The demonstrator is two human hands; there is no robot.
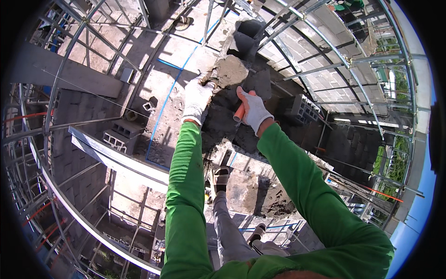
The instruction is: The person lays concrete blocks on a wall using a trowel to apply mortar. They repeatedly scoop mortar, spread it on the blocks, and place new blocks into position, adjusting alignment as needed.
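Note:
My left hand (196, 100), in a whitish work glove, is closed at the near left edge of a lump of grey-brown mortar (231, 72). What its fingers grip is hidden. My right hand (256, 111), also gloved but with bare fingertips, is wrapped round a short orange pipe (239, 113). One end of the pipe points down toward me. The mortar lies just beyond both hands, before a hollow grey concrete block (246, 37). Dark, mortar-smeared masonry (218, 123) shows below and between my hands.
Metal scaffold tubes (65, 83) ring the work area. Hollow blocks (121, 136) stand at left and more blocks (302, 109) at right. A long metal beam (121, 156) juts in from the left. Blue lines (174, 88) run along the floor; my sandalled foot (222, 176) is below.

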